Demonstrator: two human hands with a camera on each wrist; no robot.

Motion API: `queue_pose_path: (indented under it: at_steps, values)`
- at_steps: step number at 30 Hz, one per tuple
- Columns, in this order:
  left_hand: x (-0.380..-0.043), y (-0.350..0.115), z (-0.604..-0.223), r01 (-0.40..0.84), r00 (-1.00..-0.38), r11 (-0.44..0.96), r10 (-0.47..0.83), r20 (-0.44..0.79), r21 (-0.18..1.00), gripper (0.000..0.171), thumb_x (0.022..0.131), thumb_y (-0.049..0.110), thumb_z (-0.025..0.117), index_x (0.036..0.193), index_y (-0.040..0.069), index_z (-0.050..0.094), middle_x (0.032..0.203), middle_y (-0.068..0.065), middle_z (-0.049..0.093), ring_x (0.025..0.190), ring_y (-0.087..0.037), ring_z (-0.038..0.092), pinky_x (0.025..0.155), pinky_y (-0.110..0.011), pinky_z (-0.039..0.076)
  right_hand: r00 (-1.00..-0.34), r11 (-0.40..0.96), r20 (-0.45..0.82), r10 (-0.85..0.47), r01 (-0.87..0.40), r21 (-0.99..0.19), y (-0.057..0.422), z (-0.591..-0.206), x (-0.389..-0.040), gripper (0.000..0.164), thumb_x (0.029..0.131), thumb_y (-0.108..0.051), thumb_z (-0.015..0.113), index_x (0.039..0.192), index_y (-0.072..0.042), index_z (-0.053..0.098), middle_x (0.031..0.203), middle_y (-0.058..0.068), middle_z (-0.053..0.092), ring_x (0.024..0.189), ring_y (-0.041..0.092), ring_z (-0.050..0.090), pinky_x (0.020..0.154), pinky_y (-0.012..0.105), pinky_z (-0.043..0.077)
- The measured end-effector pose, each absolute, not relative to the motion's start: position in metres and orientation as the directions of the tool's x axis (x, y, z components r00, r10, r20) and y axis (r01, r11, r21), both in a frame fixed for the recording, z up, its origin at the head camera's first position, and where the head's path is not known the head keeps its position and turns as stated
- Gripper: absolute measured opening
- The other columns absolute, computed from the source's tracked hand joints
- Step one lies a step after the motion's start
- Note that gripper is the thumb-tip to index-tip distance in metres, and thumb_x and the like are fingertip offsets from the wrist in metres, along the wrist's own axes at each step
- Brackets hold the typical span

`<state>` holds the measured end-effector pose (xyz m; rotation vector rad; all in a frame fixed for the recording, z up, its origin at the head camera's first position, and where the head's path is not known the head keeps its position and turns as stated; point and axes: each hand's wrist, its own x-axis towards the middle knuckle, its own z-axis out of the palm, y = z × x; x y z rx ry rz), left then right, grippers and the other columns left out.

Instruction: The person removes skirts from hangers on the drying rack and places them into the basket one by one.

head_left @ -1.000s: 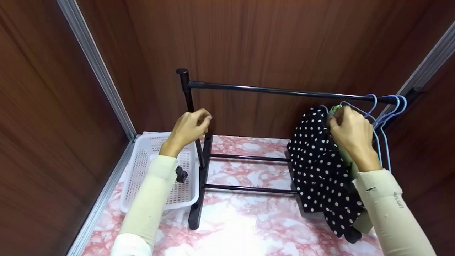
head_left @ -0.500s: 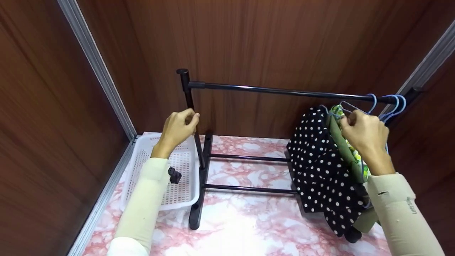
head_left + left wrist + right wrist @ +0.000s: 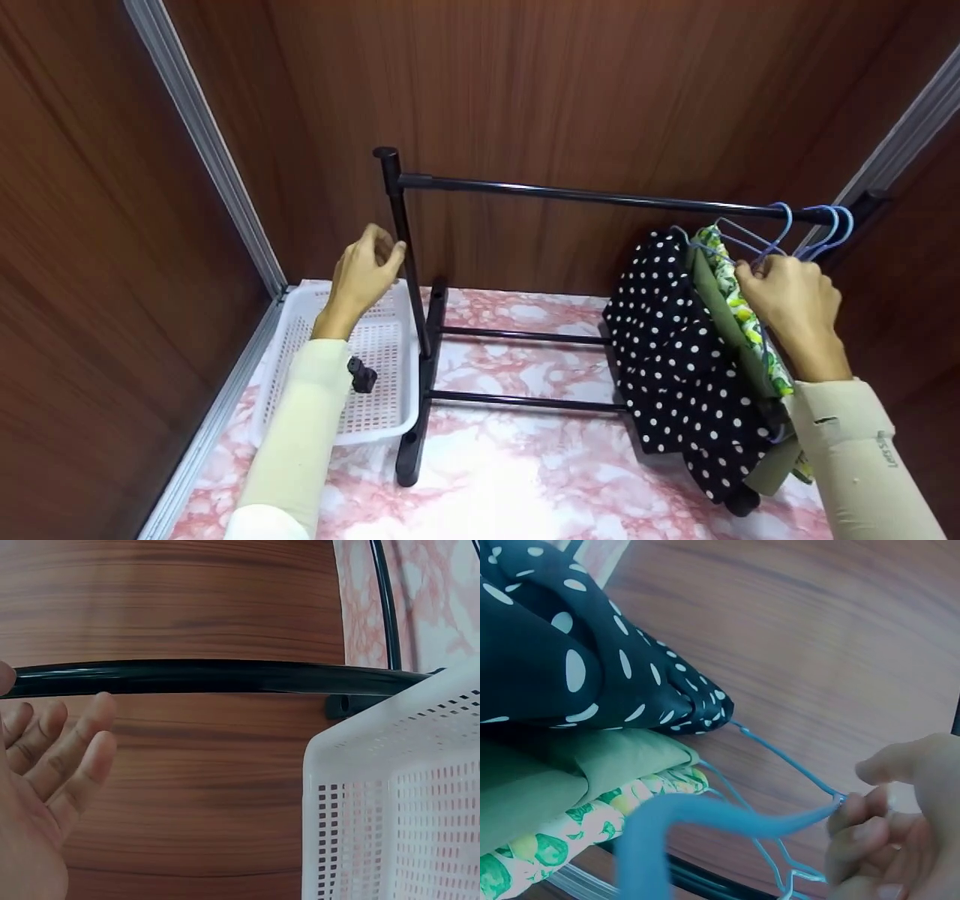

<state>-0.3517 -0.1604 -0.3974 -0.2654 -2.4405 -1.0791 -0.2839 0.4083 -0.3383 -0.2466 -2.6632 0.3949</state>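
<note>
My right hand [image 3: 793,304] has its fingers curled at the neck of a blue wire hanger [image 3: 784,229], just under the rail [image 3: 600,197]. In the right wrist view one arm of this hanger runs to a black polka-dot garment [image 3: 607,652], and the other crosses close to the camera. Beside that garment hang a plain green garment [image 3: 570,765] and a lemon-print one [image 3: 551,836]. My left hand [image 3: 361,271] hovers by the rack's left post [image 3: 403,240], fingers loosely bent and holding nothing. Its spread fingers [image 3: 97,757] show beside the post in the left wrist view.
A white perforated basket [image 3: 411,360] sits on the pink marbled floor [image 3: 517,457], left of the rack's foot. Lower black bars [image 3: 525,400] cross the rack. More blue hanger hooks [image 3: 844,225] bunch at the rail's right end. Brown wood panels [image 3: 525,90] enclose the space.
My right hand has shifted right and down from the garments' top, uncovering the green and lemon-print cloth. My left hand has drifted left, slightly away from the post.
</note>
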Motion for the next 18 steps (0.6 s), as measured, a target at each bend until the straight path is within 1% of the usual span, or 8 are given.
queue_pose_path:
  at_steps: [2, 5, 7, 9, 12, 14, 16, 18]
  values:
    - [-0.3516, -0.1596, -0.3979, 0.336, -0.891, 0.668, -0.004, 0.455, 0.664, 0.029, 0.104, 0.037, 0.063, 0.116, 0.010, 0.063, 0.103, -0.008, 0.073, 0.093, -0.027, 0.071, 0.086, -0.048, 0.055, -0.913, 0.938, 0.333, 0.238, 0.126, -0.324, 0.4099, -0.3382, -0.2824, 0.047, 0.103, -0.046, 0.053, 0.073, -0.009, 0.052, 0.092, 0.033, 0.063, 0.083, 0.054, 0.061, 0.060, 0.062, 0.044]
    - [-0.3525, -0.1576, -0.3988, 0.337, -0.903, 0.659, 0.023, 0.429, 0.673, 0.035, 0.105, 0.037, 0.063, 0.126, 0.009, 0.062, 0.113, -0.010, 0.072, 0.105, -0.030, 0.070, 0.093, -0.049, 0.055, -0.945, 0.932, 0.246, 0.215, 0.123, -0.342, 0.4124, -0.3358, -0.2804, 0.051, 0.104, -0.049, 0.052, 0.096, 0.002, 0.055, 0.105, 0.042, 0.060, 0.093, 0.060, 0.060, 0.068, 0.066, 0.046]
    - [-0.3526, -0.1562, -0.3997, 0.338, -0.909, 0.650, 0.039, 0.415, 0.681, 0.037, 0.106, 0.038, 0.063, 0.129, 0.008, 0.061, 0.116, -0.011, 0.072, 0.109, -0.031, 0.070, 0.096, -0.051, 0.055, -0.965, 0.930, 0.197, 0.175, 0.096, -0.355, 0.4134, -0.3340, -0.2805, 0.053, 0.105, -0.048, 0.050, 0.103, 0.005, 0.053, 0.100, 0.040, 0.061, 0.085, 0.055, 0.064, 0.067, 0.061, 0.049]
    - [-0.3523, -0.1554, -0.4005, 0.341, -0.912, 0.640, 0.048, 0.407, 0.689, 0.037, 0.106, 0.037, 0.062, 0.129, 0.008, 0.060, 0.117, -0.013, 0.072, 0.110, -0.032, 0.070, 0.097, -0.052, 0.055, -0.979, 0.928, 0.164, 0.120, 0.052, -0.368, 0.4131, -0.3326, -0.2817, 0.053, 0.107, -0.046, 0.047, 0.105, 0.006, 0.054, 0.087, 0.032, 0.066, 0.072, 0.045, 0.066, 0.063, 0.052, 0.050]
    - [-0.3524, -0.1541, -0.4017, 0.341, -0.917, 0.621, 0.053, 0.396, 0.706, 0.035, 0.108, 0.035, 0.061, 0.130, 0.008, 0.059, 0.118, -0.015, 0.073, 0.111, -0.033, 0.071, 0.099, -0.052, 0.056, -0.989, 0.920, 0.139, 0.045, -0.013, -0.392, 0.4113, -0.3317, -0.2856, 0.046, 0.110, -0.038, 0.044, 0.099, 0.004, 0.058, 0.065, 0.010, 0.068, 0.050, 0.026, 0.062, 0.054, 0.038, 0.049]
    - [-0.3527, -0.1534, -0.4023, 0.340, -0.920, 0.608, 0.056, 0.388, 0.718, 0.034, 0.109, 0.033, 0.060, 0.131, 0.008, 0.058, 0.119, -0.016, 0.073, 0.113, -0.033, 0.072, 0.100, -0.053, 0.056, -0.991, 0.911, 0.130, 0.017, -0.038, -0.410, 0.4095, -0.3314, -0.2874, 0.044, 0.111, -0.033, 0.043, 0.095, 0.004, 0.062, 0.058, 0.002, 0.067, 0.047, 0.021, 0.061, 0.051, 0.035, 0.048]
    - [-0.3533, -0.1525, -0.4033, 0.339, -0.924, 0.595, 0.067, 0.376, 0.728, 0.035, 0.110, 0.032, 0.059, 0.135, 0.009, 0.057, 0.122, -0.018, 0.073, 0.116, -0.035, 0.072, 0.103, -0.053, 0.056, -0.992, 0.903, 0.129, 0.005, -0.051, -0.428, 0.4078, -0.3314, -0.2888, 0.045, 0.111, -0.030, 0.042, 0.092, 0.004, 0.064, 0.056, -0.001, 0.067, 0.045, 0.019, 0.060, 0.047, 0.034, 0.049]
    - [-0.3535, -0.1516, -0.4048, 0.338, -0.928, 0.591, 0.079, 0.365, 0.732, 0.035, 0.110, 0.032, 0.058, 0.136, 0.008, 0.055, 0.123, -0.019, 0.073, 0.118, -0.036, 0.072, 0.104, -0.054, 0.056, -0.990, 0.900, 0.138, 0.006, -0.055, -0.433, 0.4069, -0.3320, -0.2897, 0.047, 0.112, -0.030, 0.042, 0.088, 0.003, 0.066, 0.056, -0.003, 0.067, 0.046, 0.018, 0.060, 0.047, 0.033, 0.049]
